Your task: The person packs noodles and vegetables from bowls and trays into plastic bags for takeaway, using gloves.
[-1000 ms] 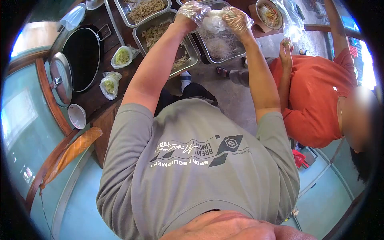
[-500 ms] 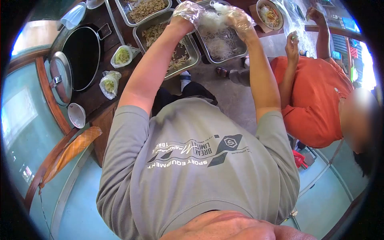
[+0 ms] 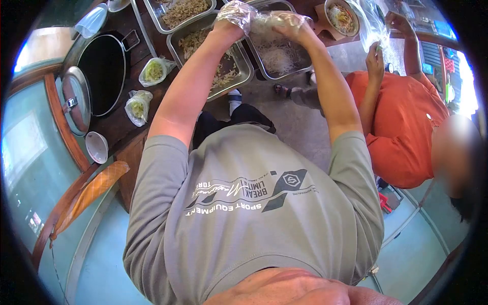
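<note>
Head view: plastic-gloved left hand (image 3: 235,15) and right hand (image 3: 291,25) held at tray (image 3: 292,75) of white noodles (image 3: 279,60); finger closure cannot be told.

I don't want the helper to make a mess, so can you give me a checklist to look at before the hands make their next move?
1. Plastic gloves on the left hand and right hand: ok, both have one.
2. Noodles in their tray: ok, some lie there below the right hand.
3. Good grip on noodles: cannot tell, the fingers are hard to see.
4. Lid on the big pot: not ok, it is off, beside the pot.
5. Bowl apart from both hands: ok, it sits to the right of them.
</note>
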`<action>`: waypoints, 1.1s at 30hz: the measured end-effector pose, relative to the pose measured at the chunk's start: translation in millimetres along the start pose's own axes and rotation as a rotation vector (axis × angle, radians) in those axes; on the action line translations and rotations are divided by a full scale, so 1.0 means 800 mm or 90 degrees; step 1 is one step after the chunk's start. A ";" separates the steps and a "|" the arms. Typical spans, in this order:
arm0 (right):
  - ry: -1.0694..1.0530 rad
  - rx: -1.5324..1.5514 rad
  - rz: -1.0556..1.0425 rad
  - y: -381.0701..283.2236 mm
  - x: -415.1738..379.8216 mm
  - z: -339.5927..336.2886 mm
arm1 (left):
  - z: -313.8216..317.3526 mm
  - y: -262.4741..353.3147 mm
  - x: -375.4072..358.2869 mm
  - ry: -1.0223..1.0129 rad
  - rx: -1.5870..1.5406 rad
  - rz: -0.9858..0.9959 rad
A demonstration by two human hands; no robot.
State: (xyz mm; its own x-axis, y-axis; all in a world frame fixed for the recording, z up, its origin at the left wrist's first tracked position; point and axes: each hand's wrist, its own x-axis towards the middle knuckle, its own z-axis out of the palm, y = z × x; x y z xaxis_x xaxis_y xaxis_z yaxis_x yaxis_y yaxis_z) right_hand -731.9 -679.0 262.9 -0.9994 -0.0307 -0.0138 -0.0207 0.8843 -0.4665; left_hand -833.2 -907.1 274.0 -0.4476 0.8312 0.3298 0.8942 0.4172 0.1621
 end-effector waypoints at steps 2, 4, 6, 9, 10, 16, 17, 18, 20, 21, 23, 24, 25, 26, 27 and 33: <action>0.043 0.077 0.028 -0.022 -0.012 -0.032 | -0.013 0.003 0.002 -0.077 0.002 -0.023; 0.038 0.190 0.074 -0.029 -0.022 -0.048 | -0.030 0.009 0.005 -0.183 -0.008 -0.054; 0.067 0.272 0.087 -0.012 -0.027 -0.041 | -0.006 0.006 -0.005 -0.024 -0.071 -0.025; 0.096 0.248 0.036 -0.010 -0.025 -0.035 | 0.035 0.000 -0.004 0.005 -0.227 0.025; 0.093 0.279 0.045 -0.016 -0.026 -0.037 | 0.036 0.011 -0.002 0.004 -0.315 -0.012; 0.102 0.532 0.072 -0.016 -0.019 -0.016 | 0.027 0.048 0.020 -0.065 -0.523 -0.072; 0.092 0.520 0.069 -0.019 -0.019 -0.016 | 0.052 0.044 0.021 -0.047 -0.605 -0.069; 0.082 0.510 0.067 -0.023 -0.021 -0.018 | 0.089 0.034 0.023 -0.030 -0.687 -0.065; 0.075 0.511 0.091 -0.019 -0.026 -0.014 | 0.068 0.036 0.028 0.017 -0.376 0.039; 0.074 0.539 0.082 -0.015 -0.029 -0.012 | 0.055 0.039 0.028 -0.001 -0.339 0.036; 0.075 0.595 0.061 -0.012 -0.031 -0.011 | 0.043 0.040 0.029 -0.033 -0.264 0.032; 0.067 0.596 0.077 -0.011 -0.033 -0.011 | 0.050 0.037 0.028 -0.013 -0.296 0.039; 0.059 0.598 0.093 -0.010 -0.034 -0.012 | 0.057 0.033 0.028 0.007 -0.328 0.045; 0.051 0.599 0.108 -0.009 -0.035 -0.012 | 0.063 0.030 0.028 0.028 -0.360 0.051; 0.056 0.609 0.097 -0.009 -0.036 -0.013 | 0.068 0.027 0.027 -0.003 -0.392 0.032; 0.106 0.617 0.127 -0.009 -0.055 -0.018 | 0.074 0.023 0.030 -0.005 -0.309 0.025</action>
State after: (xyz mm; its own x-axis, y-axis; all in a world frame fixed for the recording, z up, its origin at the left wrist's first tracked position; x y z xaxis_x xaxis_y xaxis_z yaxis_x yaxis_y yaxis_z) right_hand -688.5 -677.4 279.5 -0.9746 0.2085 -0.0813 0.1045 0.1031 -0.9892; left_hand -827.8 -857.9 229.5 -0.4126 0.8459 0.3380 0.8074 0.1679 0.5656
